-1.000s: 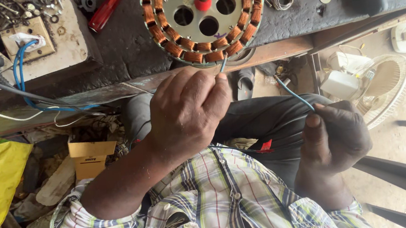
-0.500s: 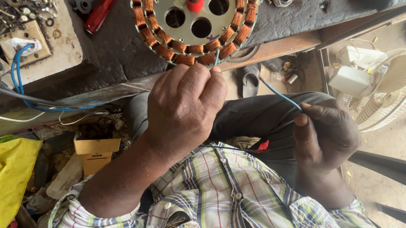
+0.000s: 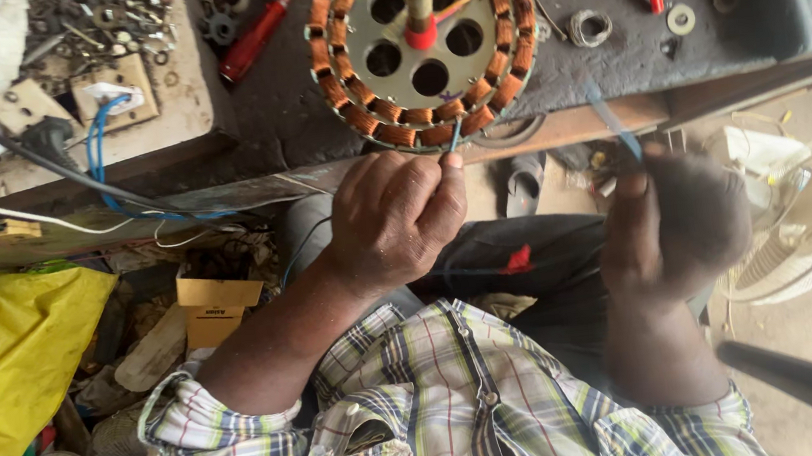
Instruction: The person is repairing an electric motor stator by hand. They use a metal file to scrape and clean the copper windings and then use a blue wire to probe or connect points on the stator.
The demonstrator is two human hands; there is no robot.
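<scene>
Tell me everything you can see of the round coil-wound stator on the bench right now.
The stator lies flat on the dark workbench, close to its near edge. It is a grey metal disc with round holes, ringed by copper-coloured wire coils. A pale shaft with a red collar stands up from its centre, and coloured leads run off its upper right. The left hand pinches a thin blue wire at its near rim; the right hand, blurred, holds a wire clear of it.

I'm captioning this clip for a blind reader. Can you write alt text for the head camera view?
A person's left hand pinches a thin blue wire at the copper-wound motor stator on a cluttered workbench. The blurred right hand holds another blue strand.
</scene>
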